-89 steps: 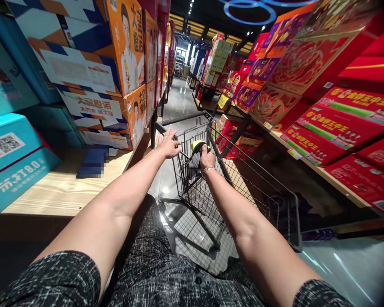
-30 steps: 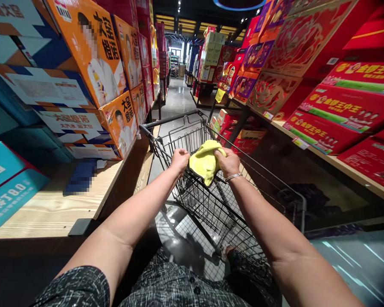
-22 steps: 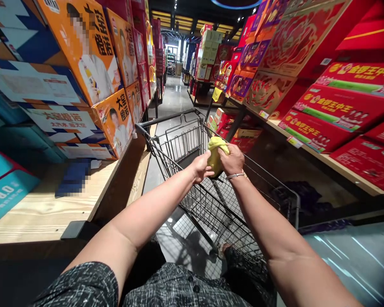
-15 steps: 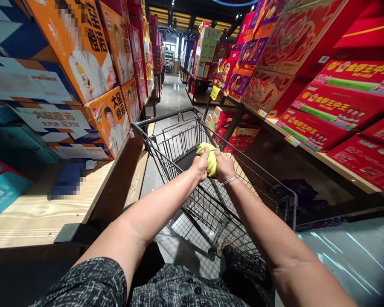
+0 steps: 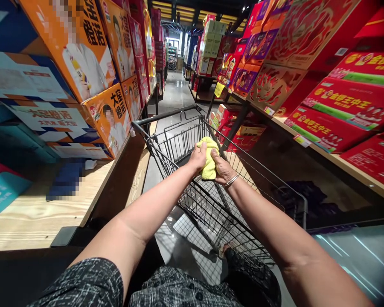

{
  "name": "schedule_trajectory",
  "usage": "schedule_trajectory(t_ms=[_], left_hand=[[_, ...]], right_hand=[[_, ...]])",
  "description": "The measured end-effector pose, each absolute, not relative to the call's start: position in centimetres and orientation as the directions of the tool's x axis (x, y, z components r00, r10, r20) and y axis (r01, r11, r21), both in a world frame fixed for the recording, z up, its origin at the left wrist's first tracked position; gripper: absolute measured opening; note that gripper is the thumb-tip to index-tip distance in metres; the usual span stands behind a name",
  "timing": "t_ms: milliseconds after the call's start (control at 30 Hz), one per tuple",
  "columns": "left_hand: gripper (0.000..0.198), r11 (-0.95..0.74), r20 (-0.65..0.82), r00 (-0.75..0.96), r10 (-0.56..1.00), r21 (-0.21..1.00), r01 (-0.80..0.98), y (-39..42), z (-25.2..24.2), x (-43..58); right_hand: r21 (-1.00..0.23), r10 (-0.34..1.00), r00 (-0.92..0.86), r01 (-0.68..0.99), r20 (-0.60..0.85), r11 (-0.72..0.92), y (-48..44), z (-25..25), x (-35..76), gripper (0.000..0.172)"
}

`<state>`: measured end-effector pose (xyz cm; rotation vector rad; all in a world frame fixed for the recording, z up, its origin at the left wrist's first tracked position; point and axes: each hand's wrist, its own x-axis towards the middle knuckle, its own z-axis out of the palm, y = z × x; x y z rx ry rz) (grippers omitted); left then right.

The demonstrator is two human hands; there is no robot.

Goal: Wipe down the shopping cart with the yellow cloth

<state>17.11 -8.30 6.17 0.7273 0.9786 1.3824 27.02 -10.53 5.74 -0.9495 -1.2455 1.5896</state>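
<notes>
A bunched yellow cloth [image 5: 208, 164] is gripped between my two hands, above the basket of a black wire shopping cart [image 5: 205, 187]. My left hand [image 5: 198, 157] closes on the cloth's left side, thumb on top. On the other side my right hand [image 5: 223, 167], with a silvery bangle at the wrist, holds the cloth between thumb and fingers. Some fingertips are hidden behind the fabric. The cart stands at an angle right in front of my body, its handle bar [image 5: 169, 114] toward the far left.
Orange drink cartons [image 5: 107, 115] are stacked on a wooden shelf [image 5: 73, 213] at left, with a dark blue item [image 5: 65, 177] on its edge. Red boxes [image 5: 342, 102] fill the right shelf. The aisle floor [image 5: 174, 83] runs ahead between displays.
The yellow cloth has spread and hangs lower between my hands. My right hand has turned and shifted slightly down, its thumb now lying over the cloth. The view has swung slightly left.
</notes>
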Motion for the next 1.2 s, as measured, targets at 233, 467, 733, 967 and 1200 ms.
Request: schedule_trajectory(t_ms=[233, 467, 733, 967, 1200], left_hand=[[0.063, -0.126, 0.356, -0.294, 0.887, 0.8, 0.587, -7.8, 5.8, 7.2], [0.115, 0.023, 0.406, -0.468, 0.785, 0.735, 0.677, -9.0, 2.3, 5.2], [0.117, -0.098, 0.416, -0.385, 0.824, 0.774, 0.626, -5.7, 1.1, 3.8], [0.106, -0.083, 0.335, -0.333, 0.882, 0.804, 0.589, -0.4, 2.5, 0.3], [0.107, 0.129, 0.123, -0.392, 0.912, 0.82, 0.557, 1.5, 2.9, 1.3]], right_hand=[[-0.955, 0.965, -0.236, 0.242, 0.112, 0.17, -5.8, 3.4, 26.5, 0.053], [-0.55, 0.854, -0.343, 0.656, 0.392, 0.516, 3.5, 2.8, 21.2, 0.077], [-0.176, 0.705, -0.625, 0.693, 0.336, 0.699, 3.6, -5.5, 18.4, 0.057], [-0.016, 0.576, -0.723, 0.628, -0.382, 0.778, 2.0, -11.0, 27.0, 0.045], [-0.024, 0.731, -0.662, 0.744, -0.165, 0.668, 2.0, -8.1, 29.5, 0.056]])
